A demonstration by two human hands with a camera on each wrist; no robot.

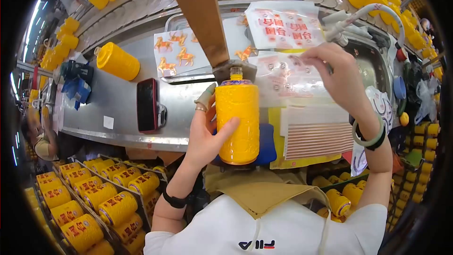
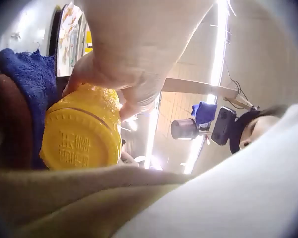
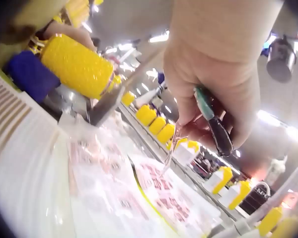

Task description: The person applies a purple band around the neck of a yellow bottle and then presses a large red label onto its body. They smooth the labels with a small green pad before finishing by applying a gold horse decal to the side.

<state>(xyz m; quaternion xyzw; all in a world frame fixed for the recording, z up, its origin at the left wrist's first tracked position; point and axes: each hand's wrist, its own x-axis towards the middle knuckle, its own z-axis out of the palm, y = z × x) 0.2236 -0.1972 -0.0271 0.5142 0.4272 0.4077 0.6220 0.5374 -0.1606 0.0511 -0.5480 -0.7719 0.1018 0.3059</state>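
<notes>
My left hand (image 1: 204, 138) grips a yellow bottle (image 1: 239, 125) with a raised surface pattern, thumb across its near side. The bottle's clear neck points away from me, toward a metal bracket (image 1: 236, 68) on a wooden post. Raised characters mark its base in the left wrist view. My right hand (image 1: 337, 73) is over a clear sheet of red-and-white stickers (image 1: 283, 75). In the right wrist view, its fingertips pinch a thin clear piece of film (image 3: 172, 151). A green-and-black handle (image 3: 212, 121) is tucked in that palm; its working end is hidden.
A blue cloth pad (image 1: 266, 144) lies beneath the bottle. Gold horse decals (image 1: 181, 52), a phone (image 1: 147, 105) and another yellow bottle (image 1: 118, 61) are on the metal table. A striped stack (image 1: 316, 134) sits at right, a white faucet (image 1: 373, 9) behind. Crates of labelled bottles (image 1: 80, 208) stand below left.
</notes>
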